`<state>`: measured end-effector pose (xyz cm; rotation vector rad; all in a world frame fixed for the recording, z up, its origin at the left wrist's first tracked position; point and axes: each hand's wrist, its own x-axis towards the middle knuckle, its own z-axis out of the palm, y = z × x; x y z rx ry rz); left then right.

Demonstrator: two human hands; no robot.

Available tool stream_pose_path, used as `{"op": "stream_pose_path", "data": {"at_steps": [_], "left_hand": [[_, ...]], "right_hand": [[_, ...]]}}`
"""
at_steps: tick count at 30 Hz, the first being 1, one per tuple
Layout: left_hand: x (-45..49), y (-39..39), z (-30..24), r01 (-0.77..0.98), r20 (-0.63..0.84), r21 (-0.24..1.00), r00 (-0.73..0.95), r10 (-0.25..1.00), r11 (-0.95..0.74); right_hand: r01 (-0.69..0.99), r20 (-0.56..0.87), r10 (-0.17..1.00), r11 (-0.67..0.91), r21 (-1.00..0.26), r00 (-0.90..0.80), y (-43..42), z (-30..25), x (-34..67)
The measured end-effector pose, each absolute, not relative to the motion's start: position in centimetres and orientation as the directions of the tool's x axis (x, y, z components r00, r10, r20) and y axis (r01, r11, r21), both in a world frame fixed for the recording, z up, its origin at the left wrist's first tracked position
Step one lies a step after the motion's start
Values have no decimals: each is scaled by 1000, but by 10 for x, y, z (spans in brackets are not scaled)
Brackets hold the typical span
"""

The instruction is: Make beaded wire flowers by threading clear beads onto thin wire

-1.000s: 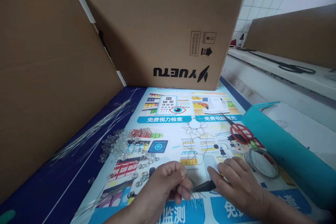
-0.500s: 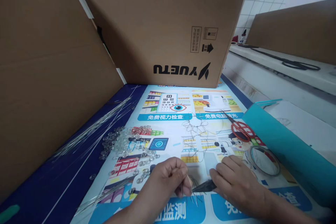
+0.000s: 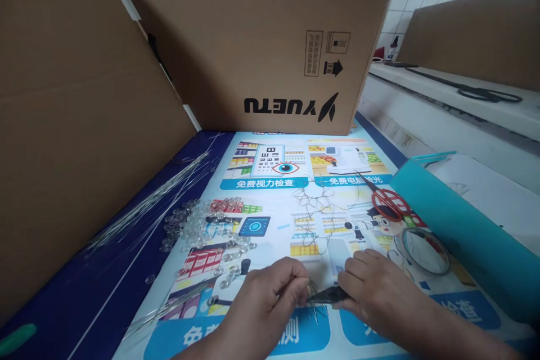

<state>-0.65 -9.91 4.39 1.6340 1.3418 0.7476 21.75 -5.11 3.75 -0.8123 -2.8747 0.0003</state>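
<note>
My left hand is closed in a pinch on a thin wire, most of which the fingers hide. Wrapped round the handles of dark needle-nose pliers, my right hand keeps their jaws pointing left. The jaw tips meet the fingertips of my left hand; whether they grip the wire cannot be made out. Beneath the pliers lie several short wire pieces. Beyond my hands, bent wire shapes are spread on the printed mat.
Clear glass beads lie left of centre, near long straight wires. To the right are red-handled scissors, a round clear roll and a teal box. Cardboard panels stand at the back and left.
My left fingers have turned and closed in more, so the wire that stuck up from them is now mostly hidden. The pliers have shifted slightly up. The view has tilted a little.
</note>
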Motion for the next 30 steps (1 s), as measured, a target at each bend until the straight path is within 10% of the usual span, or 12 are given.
{"op": "stream_pose_path", "data": {"at_steps": [14,30], "left_hand": [[-6,-102,39,519,58,830,281,958,-202],[-4,-97,41,393,-100,919,280,955,-20]], "right_hand": [[588,-45,589,793,-160,-807,-49,36,219],[618,-34,620,773,-143,-784,-50,33,220]]}}
